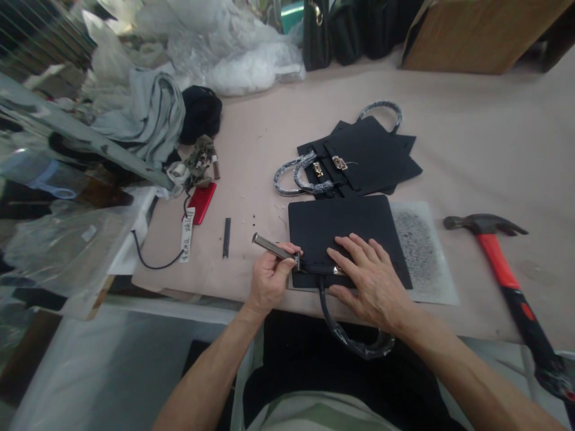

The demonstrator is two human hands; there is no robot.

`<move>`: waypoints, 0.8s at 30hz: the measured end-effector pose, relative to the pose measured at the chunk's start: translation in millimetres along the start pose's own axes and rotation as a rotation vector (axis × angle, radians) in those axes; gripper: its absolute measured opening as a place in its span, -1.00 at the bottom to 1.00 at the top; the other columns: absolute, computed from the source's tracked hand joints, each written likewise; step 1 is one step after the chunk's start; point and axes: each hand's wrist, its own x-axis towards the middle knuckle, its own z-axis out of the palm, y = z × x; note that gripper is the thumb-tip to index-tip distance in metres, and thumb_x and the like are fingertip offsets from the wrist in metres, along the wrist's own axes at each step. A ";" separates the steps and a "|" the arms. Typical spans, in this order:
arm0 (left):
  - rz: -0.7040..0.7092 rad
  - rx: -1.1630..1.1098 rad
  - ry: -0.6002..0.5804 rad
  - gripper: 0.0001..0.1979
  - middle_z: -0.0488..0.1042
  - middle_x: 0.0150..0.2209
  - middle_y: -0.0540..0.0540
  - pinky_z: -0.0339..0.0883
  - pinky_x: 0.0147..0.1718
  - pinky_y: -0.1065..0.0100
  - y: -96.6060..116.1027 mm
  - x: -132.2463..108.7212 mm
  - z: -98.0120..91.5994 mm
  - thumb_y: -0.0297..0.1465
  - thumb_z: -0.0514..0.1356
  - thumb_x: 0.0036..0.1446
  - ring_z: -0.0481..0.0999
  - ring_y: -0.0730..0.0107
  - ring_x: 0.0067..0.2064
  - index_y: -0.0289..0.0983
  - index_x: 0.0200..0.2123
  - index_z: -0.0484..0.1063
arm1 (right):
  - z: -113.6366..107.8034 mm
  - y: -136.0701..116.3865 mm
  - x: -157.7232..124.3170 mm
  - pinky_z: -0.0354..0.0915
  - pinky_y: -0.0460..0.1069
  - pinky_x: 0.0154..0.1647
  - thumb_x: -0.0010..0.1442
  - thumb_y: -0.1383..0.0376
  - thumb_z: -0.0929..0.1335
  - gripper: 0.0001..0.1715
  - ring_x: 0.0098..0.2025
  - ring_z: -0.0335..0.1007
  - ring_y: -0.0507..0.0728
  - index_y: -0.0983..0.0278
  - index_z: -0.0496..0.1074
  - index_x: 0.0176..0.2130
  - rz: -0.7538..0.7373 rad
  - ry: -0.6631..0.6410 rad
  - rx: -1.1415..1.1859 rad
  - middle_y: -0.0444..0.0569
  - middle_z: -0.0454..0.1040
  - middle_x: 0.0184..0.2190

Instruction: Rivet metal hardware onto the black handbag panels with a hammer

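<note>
My left hand [269, 275] is closed around a metal punch-like tool [272, 246], a steel rod with a wider foot. The foot end rests at the left edge of a black bag panel [341, 221]. My right hand [368, 275] lies flat on that panel with its fingers spread, partly hiding a small gold clasp [338, 270]. A plastic-wrapped handle [332, 323] hangs from the panel over the table's front edge. Under the panel's right side shows a pale, black-speckled sheet [420, 251].
More black bag panels [377, 155] with wrapped handles and gold clasps lie stacked behind. A red-handled claw hammer [498, 257] is at the right. To the left are a dark metal strip [227, 237], a red phone-like object [203, 202] and grey cloth [148, 114]. A cardboard box [485, 36] stands at the back.
</note>
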 end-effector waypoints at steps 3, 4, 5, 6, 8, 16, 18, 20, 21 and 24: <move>-0.018 -0.039 -0.011 -0.74 0.55 -0.11 -0.19 0.47 -0.05 0.23 -0.1 1.6 -2.0 -0.19 0.28 0.26 0.61 0.20 -0.10 -0.28 -0.18 0.48 | -1.9 -1.6 1.5 -0.06 0.39 0.38 0.25 0.12 0.38 -0.34 0.42 -0.04 0.42 0.23 0.34 0.28 0.001 -0.027 -0.004 0.14 0.18 0.37; -0.013 -0.048 -0.020 -0.74 0.55 -0.11 -0.19 0.47 -0.05 0.23 -0.5 1.8 -2.9 -0.20 0.29 0.25 0.61 0.20 -0.10 -0.28 -0.18 0.49 | -2.1 -1.8 1.9 -0.06 0.39 0.38 0.25 0.12 0.38 -0.33 0.42 -0.05 0.43 0.24 0.33 0.28 -0.001 -0.032 -0.003 0.14 0.18 0.37; -0.005 -0.057 -0.026 -0.75 0.55 -0.11 -0.19 0.47 -0.06 0.23 -1.2 1.7 -3.9 -0.21 0.30 0.25 0.61 0.20 -0.10 -0.29 -0.19 0.49 | -2.2 -1.9 2.3 -0.06 0.40 0.38 0.25 0.12 0.39 -0.32 0.42 -0.05 0.43 0.24 0.33 0.29 -0.003 -0.034 -0.001 0.14 0.17 0.37; 0.003 -0.067 -0.030 -0.76 0.55 -0.11 -0.19 0.48 -0.06 0.23 -2.1 1.5 -4.7 -0.21 0.30 0.25 0.61 0.20 -0.10 -0.29 -0.19 0.49 | -2.1 -1.8 2.6 -0.06 0.40 0.38 0.25 0.12 0.39 -0.32 0.42 -0.06 0.43 0.24 0.32 0.29 -0.005 -0.035 0.000 0.14 0.17 0.38; 0.017 -0.100 -0.022 -0.77 0.55 -0.12 -0.17 0.48 -0.06 0.24 -4.6 0.6 -6.0 -0.23 0.30 0.25 0.61 0.22 -0.10 -0.29 -0.19 0.49 | -2.5 -2.1 2.8 -0.06 0.40 0.38 0.25 0.14 0.39 -0.32 0.42 -0.06 0.44 0.26 0.32 0.29 -0.005 -0.039 0.005 0.16 0.16 0.37; -0.004 -0.147 0.055 -0.72 0.57 -0.13 -0.17 0.45 -0.02 0.23 -10.1 -3.0 -5.9 -0.17 0.33 0.21 0.60 0.22 -0.09 -0.28 -0.21 0.48 | -6.7 -24.4 -3.6 -0.13 0.38 0.39 0.22 0.44 0.24 -0.50 0.38 0.02 0.32 0.14 0.52 0.06 -0.095 0.018 0.190 0.06 0.29 0.27; -0.010 -0.137 0.054 -0.71 0.57 -0.12 -0.17 0.45 -0.02 0.22 -9.2 -2.9 -5.9 -0.16 0.33 0.21 0.60 0.21 -0.08 -0.27 -0.21 0.48 | -3.6 -32.2 -4.7 -0.17 0.40 0.39 0.20 0.44 0.24 -0.48 0.39 0.00 0.34 0.10 0.54 0.05 -0.078 -0.006 0.213 0.04 0.28 0.28; 0.000 -0.117 0.047 -0.73 0.57 -0.12 -0.18 0.45 -0.02 0.23 -8.3 -2.6 -6.1 -0.17 0.31 0.23 0.60 0.21 -0.07 -0.27 -0.21 0.48 | 0.6 -37.9 -4.4 -0.18 0.42 0.38 0.19 0.43 0.25 -0.46 0.40 -0.02 0.36 0.08 0.53 0.08 -0.036 -0.038 0.201 0.06 0.25 0.30; 0.009 -0.109 0.044 -0.73 0.57 -0.12 -0.18 0.44 -0.02 0.23 -8.1 -2.5 -6.2 -0.18 0.31 0.23 0.60 0.21 -0.07 -0.27 -0.20 0.48 | 2.4 -39.8 -3.7 -0.18 0.43 0.38 0.19 0.42 0.26 -0.45 0.40 -0.03 0.37 0.07 0.53 0.09 -0.017 -0.049 0.193 0.06 0.24 0.31; 0.039 -0.110 0.032 -0.75 0.57 -0.11 -0.18 0.44 -0.01 0.23 -8.5 -2.5 -6.7 -0.20 0.30 0.25 0.59 0.22 -0.07 -0.28 -0.19 0.49 | 5.4 -42.4 -1.1 -0.17 0.44 0.38 0.22 0.40 0.25 -0.45 0.41 -0.04 0.37 0.03 0.52 0.12 0.018 -0.068 0.176 0.04 0.22 0.32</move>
